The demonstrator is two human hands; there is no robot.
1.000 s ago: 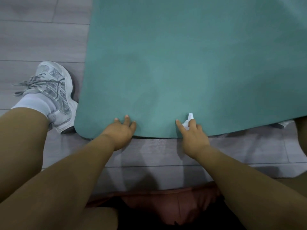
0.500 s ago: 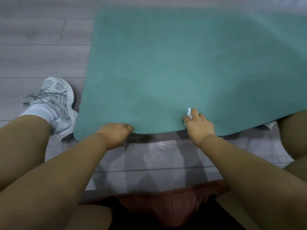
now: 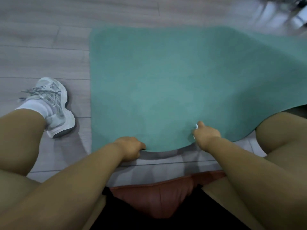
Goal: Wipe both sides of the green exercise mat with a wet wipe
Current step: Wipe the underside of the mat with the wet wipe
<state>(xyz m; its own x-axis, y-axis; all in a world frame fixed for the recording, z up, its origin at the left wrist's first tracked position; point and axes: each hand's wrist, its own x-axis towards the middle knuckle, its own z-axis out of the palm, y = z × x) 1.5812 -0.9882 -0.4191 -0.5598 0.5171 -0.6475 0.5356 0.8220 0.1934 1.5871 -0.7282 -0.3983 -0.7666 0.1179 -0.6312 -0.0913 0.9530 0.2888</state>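
Note:
The green exercise mat lies spread on the grey floor ahead of me, its near edge lifted off the floor and bowed upward between my hands. My left hand grips that near edge, fingers curled under it. My right hand grips the same edge further right, and a white wet wipe peeks out between its fingers. Most of the wipe is hidden inside the hand.
My left foot in a white and grey sneaker stands on the floor left of the mat. My right knee is at the mat's right near corner. Blurred dark objects sit at the far right.
Both hands went from resting on the mat's near edge to gripping it and raising it. The view tilted up, so the mat's far edge now shows.

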